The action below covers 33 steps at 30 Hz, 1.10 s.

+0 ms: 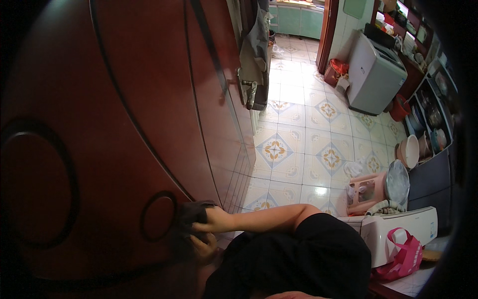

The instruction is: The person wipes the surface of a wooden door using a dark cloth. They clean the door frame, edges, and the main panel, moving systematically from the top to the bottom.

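Observation:
A reddish-brown wooden door (149, 93) with dark grooves and ring-shaped mouldings fills the left side. Against its lower part, beside the small ring moulding (160, 216), is a bunched dark cloth (192, 216). My right hand (218, 220) grips this cloth, its bare forearm reaching in from the right. Just below, my left hand (204, 247) has its fingers curled at the cloth's lower part; shadow hides much of that hand and its arm. A metal lever handle (251, 93) sits at the door's far edge, away from both hands.
Patterned tiles cover the floor (291, 168) to the right. A washing machine (373, 74) and a rack of basins (429, 108) stand along the far right. Nearer are a pink plastic stool (368, 190), a white air-conditioner unit (403, 231) and a pink bag (405, 256). Grey fabric (255, 45) hangs behind the door.

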### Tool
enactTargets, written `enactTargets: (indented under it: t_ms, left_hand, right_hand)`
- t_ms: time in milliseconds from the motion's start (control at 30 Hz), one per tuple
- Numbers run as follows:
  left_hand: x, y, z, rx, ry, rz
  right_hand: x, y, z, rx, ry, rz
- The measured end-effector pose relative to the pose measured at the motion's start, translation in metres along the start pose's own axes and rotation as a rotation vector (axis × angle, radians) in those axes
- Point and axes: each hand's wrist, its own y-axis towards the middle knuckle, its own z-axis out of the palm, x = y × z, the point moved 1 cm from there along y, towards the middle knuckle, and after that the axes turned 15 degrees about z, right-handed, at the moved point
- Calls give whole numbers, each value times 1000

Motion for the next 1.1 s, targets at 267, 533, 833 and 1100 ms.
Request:
enactTargets:
  t_ms: [267, 533, 833, 1100]
  left_hand:
    - [-20, -46, 32, 245, -422, -51]
    - [-30, -53, 37, 455, -958, -46]
    - [8, -6, -15, 76, -704, -91]
    - [25, 75, -27, 214, -413, -38]
  right_hand:
    - [-67, -13, 11, -57, -126, 89]
    - [-141, -32, 20, -27, -247, 372]
    - [-43, 5, -4, -301, 314, 187]
    - [36, 32, -41, -315, 211, -132]
